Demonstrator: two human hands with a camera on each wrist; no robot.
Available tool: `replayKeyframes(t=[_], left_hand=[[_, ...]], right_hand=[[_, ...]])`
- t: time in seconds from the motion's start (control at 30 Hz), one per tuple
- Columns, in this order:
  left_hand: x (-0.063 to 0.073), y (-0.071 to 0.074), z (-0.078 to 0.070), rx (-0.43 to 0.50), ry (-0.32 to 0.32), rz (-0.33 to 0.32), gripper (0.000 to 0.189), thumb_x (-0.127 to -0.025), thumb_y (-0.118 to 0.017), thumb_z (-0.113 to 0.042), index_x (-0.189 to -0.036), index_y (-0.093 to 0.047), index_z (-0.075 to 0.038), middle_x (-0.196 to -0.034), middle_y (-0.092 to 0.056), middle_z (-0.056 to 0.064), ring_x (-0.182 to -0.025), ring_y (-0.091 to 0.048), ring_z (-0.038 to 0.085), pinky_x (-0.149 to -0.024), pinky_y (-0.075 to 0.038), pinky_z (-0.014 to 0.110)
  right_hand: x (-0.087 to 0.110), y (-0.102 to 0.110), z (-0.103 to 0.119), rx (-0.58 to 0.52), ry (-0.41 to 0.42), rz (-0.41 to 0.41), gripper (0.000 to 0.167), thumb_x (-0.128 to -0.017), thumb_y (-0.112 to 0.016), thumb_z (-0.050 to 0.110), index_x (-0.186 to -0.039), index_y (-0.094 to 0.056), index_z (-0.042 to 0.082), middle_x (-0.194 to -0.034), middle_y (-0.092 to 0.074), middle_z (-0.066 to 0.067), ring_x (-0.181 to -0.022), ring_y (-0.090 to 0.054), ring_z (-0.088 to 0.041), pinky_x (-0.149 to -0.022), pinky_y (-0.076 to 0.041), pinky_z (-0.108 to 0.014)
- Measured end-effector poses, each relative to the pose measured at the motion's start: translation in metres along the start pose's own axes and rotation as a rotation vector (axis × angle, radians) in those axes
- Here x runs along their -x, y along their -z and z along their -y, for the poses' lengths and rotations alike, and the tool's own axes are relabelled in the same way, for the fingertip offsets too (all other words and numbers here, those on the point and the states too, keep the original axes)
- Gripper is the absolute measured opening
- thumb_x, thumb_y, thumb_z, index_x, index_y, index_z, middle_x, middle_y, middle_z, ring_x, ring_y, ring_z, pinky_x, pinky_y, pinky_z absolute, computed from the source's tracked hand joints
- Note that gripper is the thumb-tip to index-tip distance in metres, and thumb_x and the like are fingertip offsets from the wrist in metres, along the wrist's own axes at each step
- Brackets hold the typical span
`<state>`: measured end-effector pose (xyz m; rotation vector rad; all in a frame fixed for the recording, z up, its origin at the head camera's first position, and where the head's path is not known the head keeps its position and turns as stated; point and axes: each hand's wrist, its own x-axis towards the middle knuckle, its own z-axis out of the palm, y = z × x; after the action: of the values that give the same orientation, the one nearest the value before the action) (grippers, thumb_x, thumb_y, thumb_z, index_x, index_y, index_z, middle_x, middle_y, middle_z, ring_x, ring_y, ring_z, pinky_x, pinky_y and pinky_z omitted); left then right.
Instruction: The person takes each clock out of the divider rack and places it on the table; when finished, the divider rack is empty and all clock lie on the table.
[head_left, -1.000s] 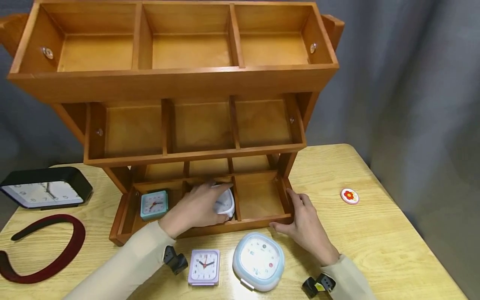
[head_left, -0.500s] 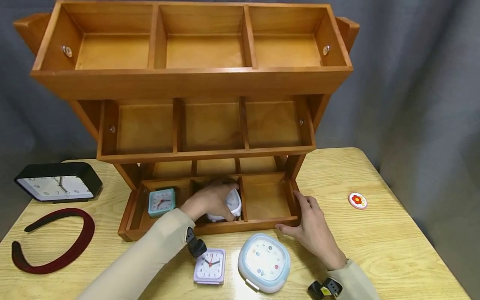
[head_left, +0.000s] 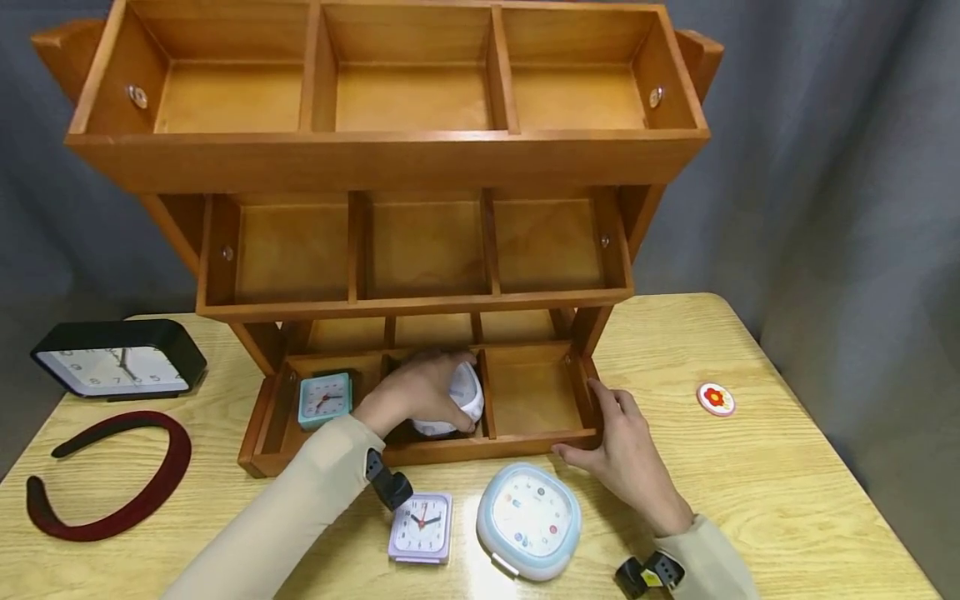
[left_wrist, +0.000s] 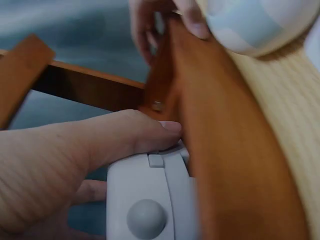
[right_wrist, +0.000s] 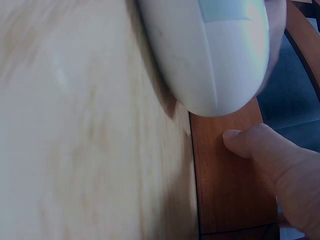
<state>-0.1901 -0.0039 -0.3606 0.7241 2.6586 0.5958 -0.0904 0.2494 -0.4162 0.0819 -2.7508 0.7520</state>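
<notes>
Teal clock (head_left: 325,398) is in the left compartment of the lower tray (head_left: 450,451), evidently placed; white clock (head_left: 467,390) is in the middle compartment, gripped between thumb and fingers of the left hand (head_left: 420,392), so release appears outstanding. Right hand (head_left: 628,454) has its thumb on the tray's near face and fingers round its right end, seemingly steadying it. Purple clock (head_left: 422,527) and blue-rimmed case (head_left: 529,522) lie on the near table (head_left: 780,500), presumably not yet stowed.
</notes>
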Motion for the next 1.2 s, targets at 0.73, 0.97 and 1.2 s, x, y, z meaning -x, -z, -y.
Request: replayKeyframes(t=[0.73, 0.97, 1.2], left_hand=[[0.054, 0.024, -0.017, -0.102, -0.074, -0.110, 0.088, -0.056, -0.089, -0.032, -0.135, -0.054, -0.022, -0.115, -0.056, 0.009, -0.089, -0.052, 0.022, -0.068, -0.045, 0.032], [0.091, 0.027, -0.013, -0.097, -0.074, -0.136, 0.085, -0.054, -0.091, -0.028, -0.132, -0.056, -0.027, -0.116, -0.056, 0.009, -0.094, -0.050, 0.025, -0.062, -0.044, 0.031], [0.129, 0.025, 0.002, -0.122, -0.092, -0.177, 0.087, -0.051, -0.092, -0.032, -0.130, -0.057, -0.024, -0.116, -0.055, 0.010, -0.097, -0.054, 0.028, -0.078, -0.052, 0.044]], right_hand=[[0.000, -0.002, 0.002, 0.010, 0.013, 0.010, 0.095, -0.065, -0.089, 0.033, -0.138, -0.042, -0.007, -0.117, -0.053, -0.029, -0.101, -0.059, -0.043, -0.084, -0.052, -0.054], [-0.002, -0.002, 0.004, 0.000, 0.023, 0.015, 0.094, -0.066, -0.088, 0.031, -0.138, -0.042, -0.007, -0.118, -0.053, -0.030, -0.102, -0.058, -0.045, -0.085, -0.051, -0.056], [0.001, -0.001, 0.004, 0.007, 0.038, -0.001, 0.094, -0.065, -0.089, 0.029, -0.138, -0.041, -0.008, -0.115, -0.053, -0.030, -0.099, -0.059, -0.046, -0.082, -0.051, -0.057]])
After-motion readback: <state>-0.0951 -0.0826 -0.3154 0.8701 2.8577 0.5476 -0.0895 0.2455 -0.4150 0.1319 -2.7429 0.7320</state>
